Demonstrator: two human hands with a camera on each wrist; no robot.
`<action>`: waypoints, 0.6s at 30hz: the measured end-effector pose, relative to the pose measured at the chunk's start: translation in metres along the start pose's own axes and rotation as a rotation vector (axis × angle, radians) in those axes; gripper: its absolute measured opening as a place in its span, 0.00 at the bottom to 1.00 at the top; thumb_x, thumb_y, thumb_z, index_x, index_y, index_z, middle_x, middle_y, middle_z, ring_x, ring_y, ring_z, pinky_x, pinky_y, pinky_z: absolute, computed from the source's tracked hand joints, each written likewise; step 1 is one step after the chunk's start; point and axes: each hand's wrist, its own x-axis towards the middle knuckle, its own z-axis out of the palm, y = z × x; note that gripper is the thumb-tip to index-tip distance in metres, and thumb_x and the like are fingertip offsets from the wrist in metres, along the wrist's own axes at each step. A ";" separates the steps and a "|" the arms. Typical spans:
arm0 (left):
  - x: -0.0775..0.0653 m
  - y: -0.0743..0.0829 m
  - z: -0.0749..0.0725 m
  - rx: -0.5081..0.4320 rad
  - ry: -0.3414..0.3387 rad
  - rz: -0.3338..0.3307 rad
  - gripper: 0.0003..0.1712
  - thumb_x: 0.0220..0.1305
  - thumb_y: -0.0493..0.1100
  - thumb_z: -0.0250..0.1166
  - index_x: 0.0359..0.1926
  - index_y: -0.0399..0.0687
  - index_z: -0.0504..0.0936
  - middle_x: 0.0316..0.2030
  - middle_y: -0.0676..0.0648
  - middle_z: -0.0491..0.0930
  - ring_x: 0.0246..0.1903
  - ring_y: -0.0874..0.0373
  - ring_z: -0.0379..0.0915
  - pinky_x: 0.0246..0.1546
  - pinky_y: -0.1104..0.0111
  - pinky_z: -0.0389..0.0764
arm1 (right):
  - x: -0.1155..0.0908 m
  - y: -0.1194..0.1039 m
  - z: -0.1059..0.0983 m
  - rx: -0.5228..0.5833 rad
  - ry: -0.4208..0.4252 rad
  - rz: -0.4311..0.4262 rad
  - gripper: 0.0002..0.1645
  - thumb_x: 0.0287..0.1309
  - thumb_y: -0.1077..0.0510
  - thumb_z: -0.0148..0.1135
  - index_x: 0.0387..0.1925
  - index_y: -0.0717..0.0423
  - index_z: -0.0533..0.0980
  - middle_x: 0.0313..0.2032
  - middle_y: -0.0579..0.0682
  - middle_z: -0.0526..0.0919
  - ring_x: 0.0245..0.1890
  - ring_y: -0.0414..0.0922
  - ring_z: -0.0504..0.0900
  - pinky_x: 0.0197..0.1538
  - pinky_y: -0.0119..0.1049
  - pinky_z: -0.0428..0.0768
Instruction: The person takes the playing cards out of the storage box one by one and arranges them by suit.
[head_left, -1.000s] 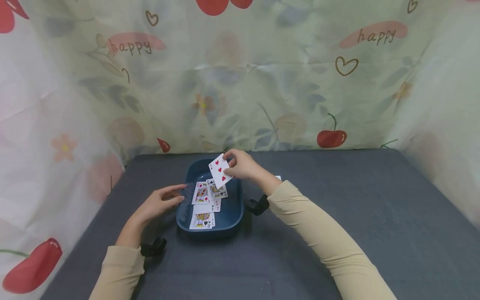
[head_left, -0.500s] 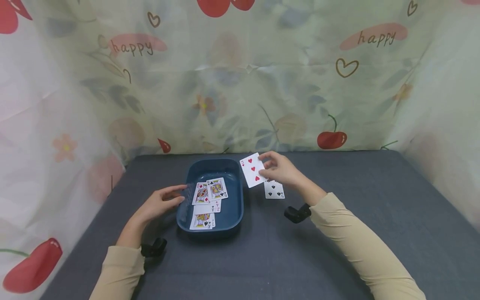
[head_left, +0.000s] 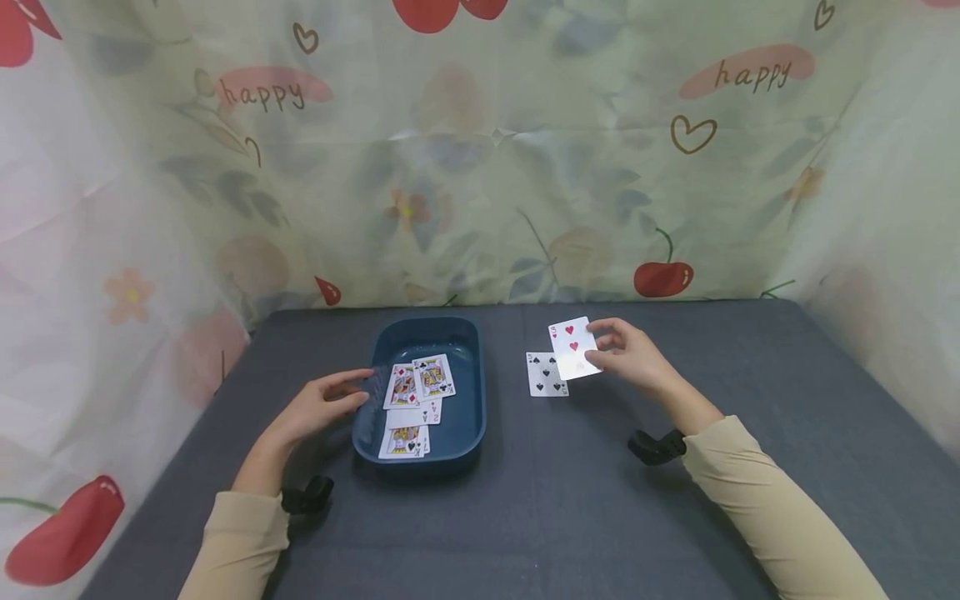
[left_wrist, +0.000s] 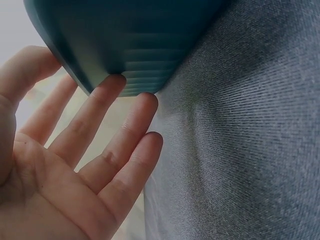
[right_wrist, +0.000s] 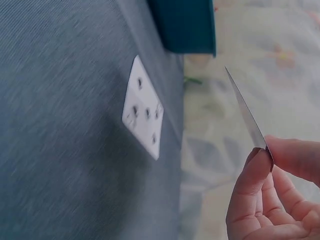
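Note:
My right hand (head_left: 630,358) pinches a playing card of red hearts (head_left: 572,343) between thumb and fingertips, raised above the table. In the right wrist view the heart card (right_wrist: 248,117) shows nearly edge-on. Below and left of it a spade card (head_left: 542,377) lies face up on the cloth, partly overlapped by the held card in the head view. My left hand (head_left: 318,408) rests with loosely spread fingers at the left side of a dark blue plastic basin (head_left: 468,442). In the left wrist view its fingertips (left_wrist: 117,82) are right at the basin's outer wall and rim.
Several face-up playing cards, face cards among them, lie overlapping in the basin, such as a king of clubs (head_left: 435,379). Grey cloth (head_left: 562,517) covers the table. A patterned curtain (head_left: 495,208) hangs behind it and along both sides.
My right hand has carried the heart card from above the basin rightward past the basin's right edge to over the table, uncovering the spade card. The left hand and the basin have stayed put.

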 end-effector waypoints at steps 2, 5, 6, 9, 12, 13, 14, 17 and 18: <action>0.000 0.000 0.000 0.002 0.000 0.001 0.28 0.65 0.50 0.58 0.65 0.49 0.67 0.57 0.35 0.73 0.55 0.45 0.71 0.53 0.54 0.75 | -0.002 0.007 -0.003 -0.008 0.012 0.017 0.30 0.59 0.60 0.58 0.62 0.62 0.62 0.42 0.59 0.77 0.32 0.38 0.76 0.40 0.33 0.77; 0.000 -0.001 0.000 0.004 0.002 0.005 0.28 0.65 0.50 0.58 0.65 0.49 0.67 0.57 0.35 0.73 0.55 0.45 0.71 0.53 0.54 0.75 | -0.004 0.017 -0.008 -0.003 0.030 0.029 0.30 0.59 0.61 0.59 0.61 0.63 0.62 0.41 0.58 0.77 0.31 0.36 0.75 0.37 0.30 0.76; 0.000 -0.001 0.000 0.006 0.002 0.008 0.29 0.65 0.50 0.58 0.65 0.49 0.67 0.57 0.35 0.73 0.55 0.45 0.71 0.53 0.54 0.75 | -0.004 0.021 -0.010 -0.001 0.036 0.029 0.30 0.59 0.61 0.59 0.61 0.64 0.62 0.40 0.57 0.77 0.31 0.35 0.75 0.36 0.30 0.76; 0.000 -0.001 0.000 0.006 0.002 0.010 0.29 0.65 0.50 0.58 0.65 0.49 0.67 0.57 0.35 0.73 0.55 0.46 0.71 0.52 0.54 0.75 | -0.004 0.031 -0.014 -0.002 0.044 0.037 0.31 0.59 0.61 0.59 0.61 0.65 0.62 0.39 0.56 0.77 0.30 0.34 0.75 0.36 0.29 0.77; 0.000 -0.002 0.000 0.009 0.003 0.011 0.28 0.65 0.50 0.57 0.65 0.50 0.67 0.57 0.35 0.73 0.55 0.46 0.71 0.52 0.55 0.75 | -0.002 0.041 -0.017 -0.021 0.047 0.054 0.31 0.59 0.61 0.59 0.61 0.65 0.62 0.39 0.56 0.77 0.30 0.34 0.75 0.36 0.29 0.77; 0.000 -0.002 0.000 0.009 0.003 0.011 0.28 0.65 0.50 0.57 0.65 0.50 0.67 0.57 0.35 0.73 0.55 0.46 0.71 0.52 0.55 0.75 | -0.002 0.043 -0.017 -0.030 0.047 0.062 0.31 0.59 0.60 0.59 0.61 0.65 0.62 0.39 0.56 0.77 0.30 0.34 0.75 0.36 0.28 0.77; 0.000 -0.002 0.000 0.009 0.002 0.011 0.28 0.65 0.50 0.57 0.65 0.50 0.67 0.57 0.35 0.73 0.55 0.46 0.71 0.52 0.55 0.75 | -0.001 0.046 -0.018 -0.036 0.047 0.069 0.31 0.59 0.60 0.59 0.61 0.65 0.62 0.40 0.57 0.77 0.30 0.35 0.75 0.36 0.28 0.77; 0.001 -0.003 0.000 0.008 0.000 0.015 0.28 0.65 0.50 0.58 0.65 0.49 0.67 0.56 0.35 0.74 0.54 0.46 0.71 0.51 0.55 0.76 | 0.001 0.051 -0.019 -0.056 0.042 0.092 0.31 0.59 0.60 0.59 0.62 0.64 0.62 0.41 0.58 0.77 0.31 0.35 0.75 0.37 0.28 0.77; 0.001 -0.003 0.000 0.007 0.000 0.014 0.28 0.65 0.50 0.58 0.65 0.49 0.67 0.56 0.35 0.74 0.54 0.46 0.71 0.51 0.55 0.76 | 0.002 0.053 -0.019 -0.059 0.039 0.099 0.31 0.59 0.60 0.59 0.62 0.64 0.61 0.42 0.58 0.77 0.31 0.36 0.75 0.37 0.28 0.77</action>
